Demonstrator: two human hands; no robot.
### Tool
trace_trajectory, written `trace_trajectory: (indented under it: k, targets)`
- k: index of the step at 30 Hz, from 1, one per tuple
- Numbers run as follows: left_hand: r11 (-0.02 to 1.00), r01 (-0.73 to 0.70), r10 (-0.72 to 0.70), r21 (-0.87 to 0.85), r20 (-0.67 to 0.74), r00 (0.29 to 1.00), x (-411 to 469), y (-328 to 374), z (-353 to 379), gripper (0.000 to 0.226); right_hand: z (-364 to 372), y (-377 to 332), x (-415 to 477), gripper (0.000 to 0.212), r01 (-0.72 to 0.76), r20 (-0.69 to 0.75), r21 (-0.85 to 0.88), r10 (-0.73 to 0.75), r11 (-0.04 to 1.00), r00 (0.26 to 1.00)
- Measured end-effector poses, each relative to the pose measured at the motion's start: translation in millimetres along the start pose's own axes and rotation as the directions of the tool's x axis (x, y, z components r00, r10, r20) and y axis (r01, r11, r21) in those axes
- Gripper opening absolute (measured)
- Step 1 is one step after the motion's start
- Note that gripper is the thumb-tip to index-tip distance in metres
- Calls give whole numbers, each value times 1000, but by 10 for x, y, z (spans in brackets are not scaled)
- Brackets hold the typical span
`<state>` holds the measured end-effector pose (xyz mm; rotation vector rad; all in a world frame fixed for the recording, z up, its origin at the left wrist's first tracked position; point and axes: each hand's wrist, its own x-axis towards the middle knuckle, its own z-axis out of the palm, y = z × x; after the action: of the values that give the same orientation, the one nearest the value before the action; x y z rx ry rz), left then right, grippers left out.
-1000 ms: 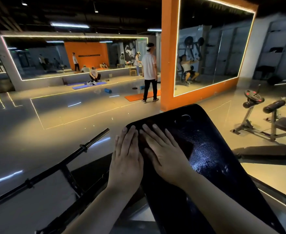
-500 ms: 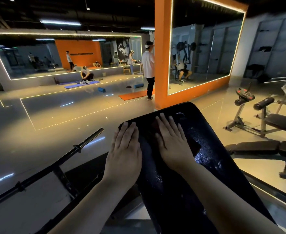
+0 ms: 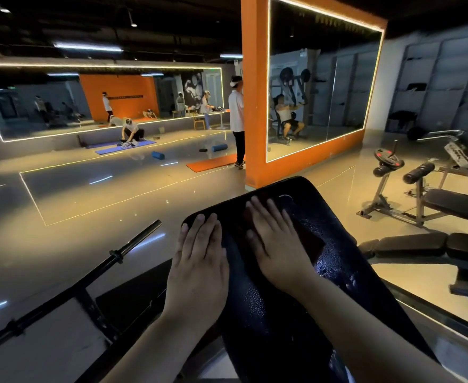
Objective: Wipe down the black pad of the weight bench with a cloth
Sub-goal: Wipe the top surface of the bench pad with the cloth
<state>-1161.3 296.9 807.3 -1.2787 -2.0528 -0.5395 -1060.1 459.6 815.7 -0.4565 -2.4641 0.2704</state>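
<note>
The fingers (image 3: 264,217) of the right hand (image 3: 278,250) are straight and lie flat. They press a dark cloth (image 3: 311,240) on the black pad (image 3: 282,322), near its far end. The left hand (image 3: 199,266) is flat too, with straight fingers, on the left edge of the pad, and it holds nothing. Beside the pad on the left a barbell (image 3: 94,275) runs slantwise on a stand. On the right another bench (image 3: 421,244) stands apart. The floor (image 3: 103,203) is glossy, and behind the pad there is an orange pillar (image 3: 252,120) with a mirror. A person (image 3: 237,120) stands near it. The cloth is almost as dark as the pad, so its edges are hard to see. The near end of the pad is cut off.
</note>
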Motion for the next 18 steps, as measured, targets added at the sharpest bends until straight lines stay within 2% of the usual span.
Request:
trace_trajectory:
  k: [2,3,6,8,10,12,13,14,17,18]
  targets:
    - [1000,-8,8,2,-3,1000,1,0,0,52,-19,34,-135,59,93,20,-9,-92,996,996]
    - [1000,-5,5,0,-4,1000,0,5,0,52,-27,80,-132,59,93,25,-16,-93,996,995]
    - [1000,-1,1,5,-13,1000,6,27,-12,51,38,10,12,64,-50,-40,-14,49,999,998]
    - [1000,-4,4,6,-19,1000,7,32,-18,51,109,-183,38,67,-103,-81,64,108,993,991]
    - [1000,-8,8,0,-18,1000,-3,22,-22,52,143,-247,-63,57,-8,-136,153,29,988,990]
    - [1000,-16,16,-2,-12,1000,-14,16,-24,52,100,-96,-162,43,106,-145,146,-85,984,986]
    - [1000,-17,17,-1,-11,1000,-17,19,-25,52,64,19,-156,40,116,-137,119,-99,986,986]
    - [1000,-12,12,0,-14,1000,-16,26,-24,52,30,108,-116,40,75,-134,100,-62,992,989]
    - [1000,3,-3,5,-25,1000,-9,53,-19,52,0,118,80,54,-169,-102,82,177,982,979]
    - [1000,2,-2,6,-29,1000,-9,54,-16,52,21,52,110,59,-180,-77,56,184,982,980]
